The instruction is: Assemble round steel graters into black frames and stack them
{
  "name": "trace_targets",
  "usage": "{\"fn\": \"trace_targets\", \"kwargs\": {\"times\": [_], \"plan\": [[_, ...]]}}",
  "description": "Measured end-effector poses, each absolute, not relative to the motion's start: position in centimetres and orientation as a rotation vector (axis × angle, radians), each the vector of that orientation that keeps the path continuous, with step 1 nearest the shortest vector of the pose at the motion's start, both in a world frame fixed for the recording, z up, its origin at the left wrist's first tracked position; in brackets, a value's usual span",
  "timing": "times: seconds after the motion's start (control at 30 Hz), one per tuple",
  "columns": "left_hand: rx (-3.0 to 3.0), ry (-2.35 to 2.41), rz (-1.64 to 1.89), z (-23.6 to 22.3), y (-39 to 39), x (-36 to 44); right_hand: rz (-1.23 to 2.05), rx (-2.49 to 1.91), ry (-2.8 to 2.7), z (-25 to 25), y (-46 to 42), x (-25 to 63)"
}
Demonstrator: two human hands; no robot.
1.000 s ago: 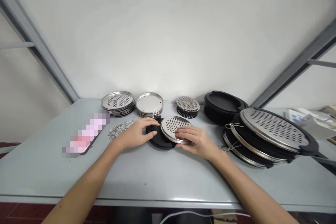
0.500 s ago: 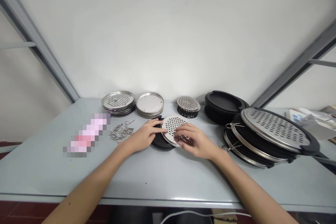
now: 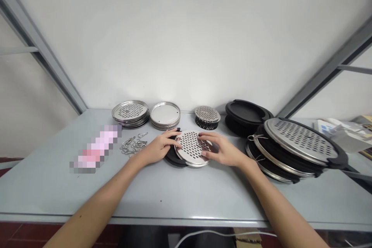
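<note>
A round perforated metal disc [image 3: 190,149] lies tilted over a round black holder [image 3: 172,158], whose left side sticks out beneath it. My left hand [image 3: 158,148] curls round the left side, its fingertips on the disc's edge and the holder's rim. My right hand [image 3: 225,150] grips the right part of the disc, thumb and forefinger apart on its top; the hand hides the far right edge. Left of my left hand lie several small metal spring clips [image 3: 133,145] in a loose heap.
Along the wall stand stacks of perforated metal lids [image 3: 130,112], plain metal lids [image 3: 165,114] and smaller perforated discs [image 3: 207,116]. Black round holders [image 3: 247,114] are stacked at right, beside a leaning pile of holders with metal discs [image 3: 302,143]. A blurred-out pinkish object [image 3: 97,147] lies left.
The right hand lifted a little from the disc, then came back down with fingers spread wider. The left fingers moved onto the disc's edge. The disc shifted slightly left and nearer.
</note>
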State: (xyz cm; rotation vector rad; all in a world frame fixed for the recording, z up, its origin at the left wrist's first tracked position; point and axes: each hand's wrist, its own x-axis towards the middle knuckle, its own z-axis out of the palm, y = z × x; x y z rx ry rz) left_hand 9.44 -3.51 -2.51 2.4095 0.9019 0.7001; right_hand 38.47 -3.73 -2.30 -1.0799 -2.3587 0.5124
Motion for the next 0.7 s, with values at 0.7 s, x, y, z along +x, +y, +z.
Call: {"fn": "trace_targets", "kwargs": {"times": [0.7], "plan": [[2.424,1.167,0.421,-1.4,-4.1,8.1,0.589,-1.164,-2.453,-3.5,-3.5,38.6]]}}
